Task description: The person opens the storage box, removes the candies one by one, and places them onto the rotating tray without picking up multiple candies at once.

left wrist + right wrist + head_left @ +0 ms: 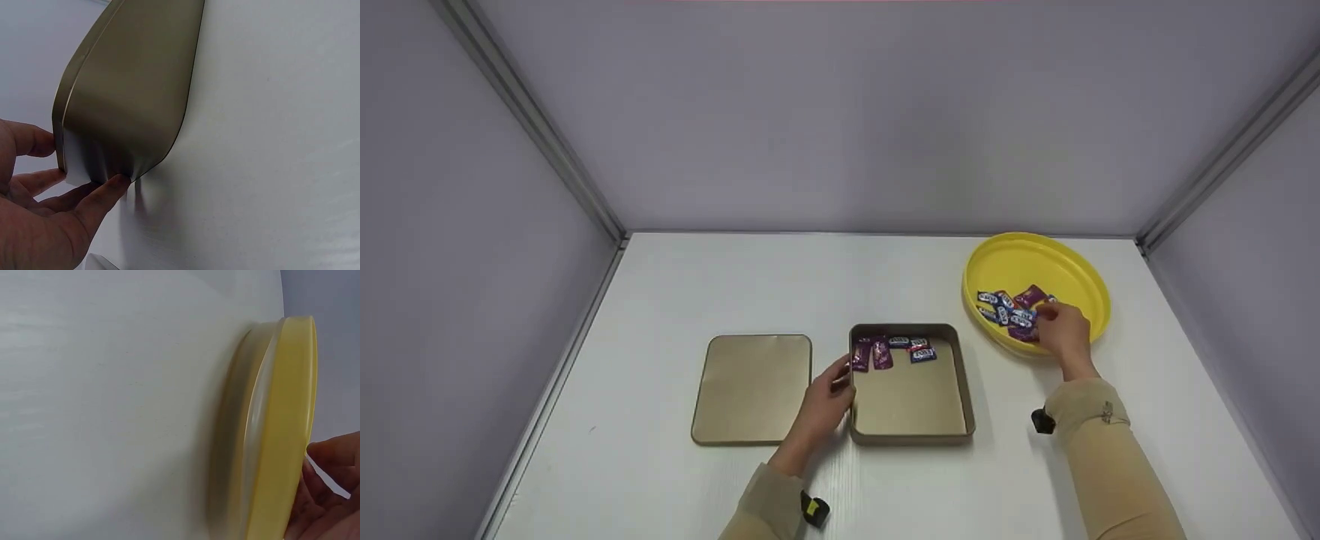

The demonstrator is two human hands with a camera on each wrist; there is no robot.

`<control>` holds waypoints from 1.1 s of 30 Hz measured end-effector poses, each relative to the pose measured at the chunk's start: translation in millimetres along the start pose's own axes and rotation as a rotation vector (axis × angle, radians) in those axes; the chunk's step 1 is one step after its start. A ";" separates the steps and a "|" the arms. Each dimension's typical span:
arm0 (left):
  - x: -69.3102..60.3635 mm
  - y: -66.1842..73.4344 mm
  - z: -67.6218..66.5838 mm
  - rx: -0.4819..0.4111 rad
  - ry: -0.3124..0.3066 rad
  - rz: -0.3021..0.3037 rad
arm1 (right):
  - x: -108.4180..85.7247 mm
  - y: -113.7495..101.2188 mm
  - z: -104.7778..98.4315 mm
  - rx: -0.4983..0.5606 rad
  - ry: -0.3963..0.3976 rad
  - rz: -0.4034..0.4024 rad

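A square gold tin holds several small wrapped candies in purple, dark blue and red wrappers along its far side. Against the tin's left wall rests my left hand; the left wrist view shows its fingertips touching the outer wall and rim. My right hand reaches over the near right rim of a round yellow dish, its bent fingers down at a pile of wrapped candies. Its fingertips are hidden, and whether they pinch a candy cannot be seen.
Left of the tin lies a flat square gold lid, close to my left forearm. Everything stands on a white table with grey panels behind and at both sides.
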State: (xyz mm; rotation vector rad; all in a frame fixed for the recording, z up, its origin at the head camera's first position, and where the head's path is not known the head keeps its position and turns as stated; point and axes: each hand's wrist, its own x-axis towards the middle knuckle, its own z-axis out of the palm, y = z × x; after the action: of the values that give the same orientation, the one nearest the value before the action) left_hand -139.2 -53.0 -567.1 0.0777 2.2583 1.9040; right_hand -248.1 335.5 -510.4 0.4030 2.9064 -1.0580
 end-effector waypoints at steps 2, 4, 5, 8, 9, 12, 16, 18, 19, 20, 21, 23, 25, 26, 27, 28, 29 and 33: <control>0.1 -0.4 0.2 0.005 0.002 0.004 | -2.3 0.8 -1.0 0.020 0.012 0.006; 0.2 -1.2 0.4 0.009 0.004 0.006 | -5.4 0.4 -1.8 0.040 0.022 0.013; 0.5 -1.3 0.5 0.011 0.006 0.006 | -7.3 -0.3 -1.9 0.048 0.027 0.013; 1.0 -1.4 0.7 0.011 0.013 -0.006 | -14.3 -4.1 -1.5 0.068 0.036 -0.001; 1.0 -1.3 0.7 0.010 0.014 -0.002 | -17.5 -6.2 -0.6 0.068 0.042 -0.014; 0.8 -0.8 0.4 0.014 0.018 -0.008 | -27.6 -13.6 4.8 0.058 0.052 -0.084; 0.8 -0.8 -0.3 0.013 0.015 -0.018 | -41.3 -24.0 16.2 0.038 0.051 -0.223; 0.5 -0.7 -0.6 0.011 0.016 -0.021 | -47.9 -29.5 22.8 0.026 0.043 -0.300; 0.3 -0.5 -0.8 0.010 0.016 -0.022 | -51.4 -32.2 26.5 0.020 0.040 -0.333; 0.1 -0.4 -1.0 0.009 0.017 -0.017 | -55.1 -35.1 30.3 0.008 0.035 -0.364; -0.1 -0.4 -1.1 0.008 0.018 -0.018 | -58.6 -38.0 34.1 -0.001 0.027 -0.394; -0.2 -0.5 -1.1 0.014 0.018 -0.010 | -65.9 -44.2 41.7 -0.013 0.006 -0.445; 0.1 -0.8 -1.0 0.020 0.014 -0.009 | -72.9 -50.1 49.2 -0.025 -0.018 -0.483; 0.3 -0.8 -0.9 0.023 0.012 -0.009 | -76.1 -53.1 52.6 -0.031 -0.034 -0.498; 0.4 -0.7 -0.7 0.024 0.011 -0.012 | -79.0 -56.0 56.1 -0.040 -0.045 -0.512; 0.5 -0.8 -0.6 0.027 0.010 -0.010 | -81.5 -58.5 59.6 -0.049 -0.054 -0.526; 0.5 -0.8 -0.6 0.027 0.009 -0.015 | -83.9 -60.9 63.0 -0.062 -0.063 -0.538; 0.4 -0.5 -0.6 0.022 0.008 -0.020 | -90.6 -67.6 75.7 -0.116 -0.108 -0.578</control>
State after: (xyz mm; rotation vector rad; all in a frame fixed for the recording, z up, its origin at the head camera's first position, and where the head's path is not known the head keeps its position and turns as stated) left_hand -139.7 -53.6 -567.6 0.0504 2.2762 1.8729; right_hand -182.3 216.6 -516.3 -0.5143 3.0275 -0.8990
